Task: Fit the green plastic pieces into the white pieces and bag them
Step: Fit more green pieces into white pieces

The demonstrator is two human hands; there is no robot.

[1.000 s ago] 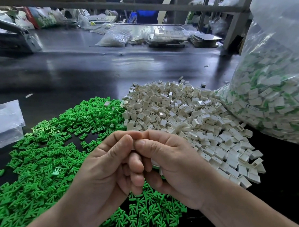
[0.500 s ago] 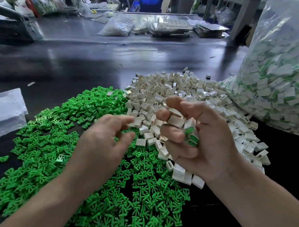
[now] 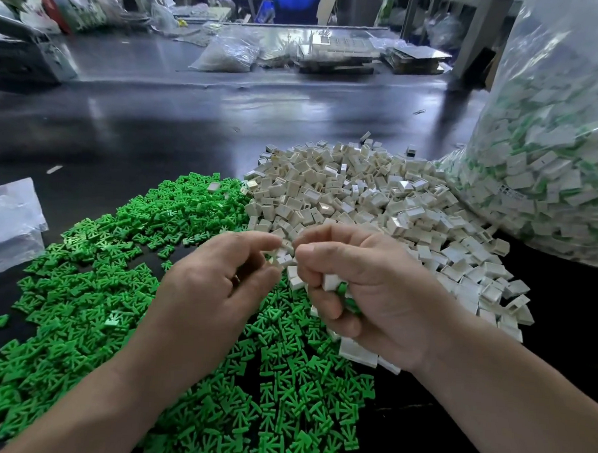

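While one bag (image 3: 550,168) stands by, left fingers (image 3: 256,240) pinch one white piece (image 3: 284,260); right fingers (image 3: 324,232) clutch several.

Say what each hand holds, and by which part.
Right hand grips several white pieces, some with green inserts, in its curled fingers. Left hand: fingertips at a white piece; grip unclear.

Angled in from bottom-left with bare left forearm, left hand (image 3: 219,284) back-up, fingers loosely bent, index and thumb pointed right as a part-open pincer. Can't tell whether pinching anything. Angled in from bottom-right with bare right forearm, right hand (image 3: 373,294) turned thumb-side up, fingers curled inward, gripping several white pieces (image 3: 331,282) and a green piece (image 3: 342,290) against the palm. Held close together at the fingertips, almost touching, wrists well apart.
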